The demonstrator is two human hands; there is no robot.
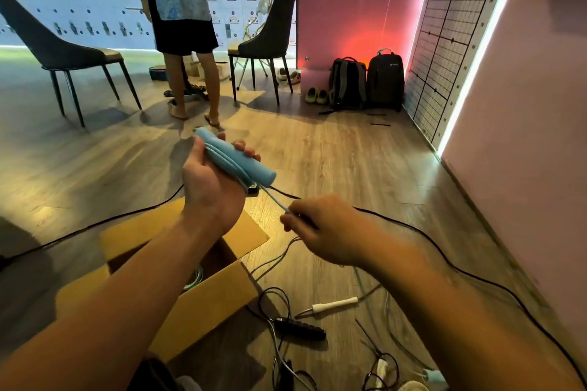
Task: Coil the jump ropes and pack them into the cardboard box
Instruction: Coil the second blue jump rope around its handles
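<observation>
- Stretching left of the box (219, 292), open floor (79, 174) runs to a chair (54, 51).
- Box sits open under the left forearm, with a pale coil (194, 279) inside.
- Left hand (209, 190) clenches the blue handle (244, 162), held above the box's far flap.
- Right hand (320, 232) pinches the rope (274, 198) just beyond the handle's end.
- Black handle (300, 328) and white handle (333, 305) lie on the floor; the wall (524, 136) is close on the right.

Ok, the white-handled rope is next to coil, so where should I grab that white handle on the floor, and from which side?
Probably the white handle by its middle, from above, fingers across its width. It lies flat on the floor right of the cardboard box, with both long sides bare and its narrow grey tip pointing toward the box.
</observation>
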